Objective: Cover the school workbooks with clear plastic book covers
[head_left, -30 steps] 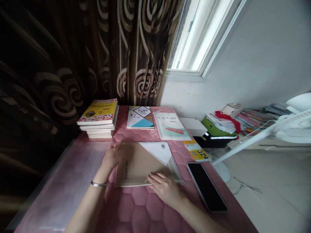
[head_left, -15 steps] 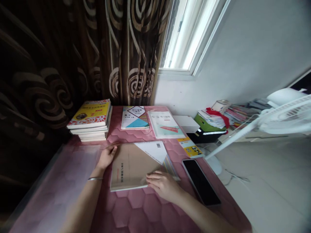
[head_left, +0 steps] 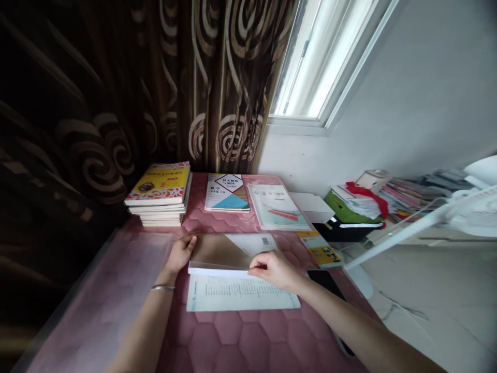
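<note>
A thin book (head_left: 221, 249) with a brown and white cover in a clear plastic jacket lies in front of me. Its near edge is raised, and a printed page (head_left: 240, 295) shows below it. Between the thumb and fingers of my right hand (head_left: 274, 269) is the raised near edge of the cover. At the book's far left corner, my left hand (head_left: 181, 254) grips the side edge, its thumb on top. A bracelet (head_left: 163, 287) circles the left wrist. To the left lies a clear plastic sheet (head_left: 128, 259).
A stack of books (head_left: 159, 197) stands at the back left. A workbook (head_left: 227, 192), a white book (head_left: 277, 207) and a yellow booklet (head_left: 320, 249) lie farther back. The phone (head_left: 328, 284) is partly under my right forearm. A white fan (head_left: 407, 228) stands beyond the pink tabletop (head_left: 233, 336).
My right hand has gone from resting on the cover to lifting its near edge, uncovering a printed page. My left hand stays at the book's left edge. The view has shifted slightly left.
</note>
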Motion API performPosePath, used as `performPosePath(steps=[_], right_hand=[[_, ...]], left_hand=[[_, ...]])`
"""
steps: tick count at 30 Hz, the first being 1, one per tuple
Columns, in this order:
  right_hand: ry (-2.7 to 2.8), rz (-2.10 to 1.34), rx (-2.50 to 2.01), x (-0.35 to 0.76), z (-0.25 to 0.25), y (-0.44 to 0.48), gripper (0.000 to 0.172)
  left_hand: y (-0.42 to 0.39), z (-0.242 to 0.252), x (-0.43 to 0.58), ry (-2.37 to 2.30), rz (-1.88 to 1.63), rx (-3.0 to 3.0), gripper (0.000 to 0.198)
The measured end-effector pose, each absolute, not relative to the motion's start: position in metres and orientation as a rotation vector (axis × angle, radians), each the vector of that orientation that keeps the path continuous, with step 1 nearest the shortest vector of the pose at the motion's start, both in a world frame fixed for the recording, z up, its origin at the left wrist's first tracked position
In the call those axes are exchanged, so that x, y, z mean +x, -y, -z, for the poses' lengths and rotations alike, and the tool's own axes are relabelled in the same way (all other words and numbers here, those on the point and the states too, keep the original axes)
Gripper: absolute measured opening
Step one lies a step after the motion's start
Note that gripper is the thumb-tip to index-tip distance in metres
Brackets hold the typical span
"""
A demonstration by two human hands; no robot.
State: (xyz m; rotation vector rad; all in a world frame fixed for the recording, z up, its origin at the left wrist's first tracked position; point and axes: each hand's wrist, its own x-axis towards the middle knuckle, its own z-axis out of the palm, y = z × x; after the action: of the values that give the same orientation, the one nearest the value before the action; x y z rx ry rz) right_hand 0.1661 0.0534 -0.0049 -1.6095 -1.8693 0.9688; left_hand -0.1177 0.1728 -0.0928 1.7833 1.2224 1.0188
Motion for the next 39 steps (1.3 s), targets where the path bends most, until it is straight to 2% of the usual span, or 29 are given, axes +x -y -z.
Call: performPosePath(steps=[5, 8, 12, 16, 21, 25, 28, 33, 36, 38, 39], right_hand=[[1.714, -1.267, -1.541, 0.171, 0.016, -0.060, 0.018], [1.780, -1.222, -1.530, 0.175, -0.003, -0.074, 0.017], [1.961, -0.835, -1.510, 0.178, -0.047, -0.118, 0.017], [2.043, -0.319, -1.606, 0.174, -0.079, -0.188, 0.008], [1.768, 0.120, -1.738, 0.158, -0.063, -0.252, 0.012], [1.618, 0.074, -1.773, 0.145, -0.034, -0.265, 0.027], [1.690, 0.057, -1.661, 0.140, -0.014, -0.247, 0.037], [2.187, -0.119, -1.240, 0.139, 0.022, -0.141, 0.028], [2.534, -0.179, -1.108, 0.141, 0.043, -0.060, 0.035], [2.680, -0.088, -1.070, 0.145, 0.054, -0.022, 0.049], [2.712, -0.004, -1.085, 0.148, 0.060, -0.009, 0.049]], left_hand=[[-0.175, 0.096, -0.119, -1.219, -1.026, 1.740, 0.055], [-0.175, 0.097, -0.120, -1.214, -1.046, 1.687, 0.060], [-0.175, 0.100, -0.122, -1.299, -1.077, 1.615, 0.057], [-0.178, 0.108, -0.120, -1.335, -1.142, 1.722, 0.045], [-0.180, 0.114, -0.116, -1.348, -1.155, 1.959, 0.047], [-0.179, 0.113, -0.115, -1.396, -1.059, 2.141, 0.032], [-0.179, 0.112, -0.114, -1.403, -1.026, 2.254, 0.031], [-0.182, 0.115, -0.112, -1.448, -0.975, 2.380, 0.035], [-0.184, 0.116, -0.112, -1.472, -0.926, 2.458, 0.036], [-0.185, 0.118, -0.112, -1.488, -0.903, 2.490, 0.036], [-0.186, 0.118, -0.112, -1.497, -0.897, 2.500, 0.036]])
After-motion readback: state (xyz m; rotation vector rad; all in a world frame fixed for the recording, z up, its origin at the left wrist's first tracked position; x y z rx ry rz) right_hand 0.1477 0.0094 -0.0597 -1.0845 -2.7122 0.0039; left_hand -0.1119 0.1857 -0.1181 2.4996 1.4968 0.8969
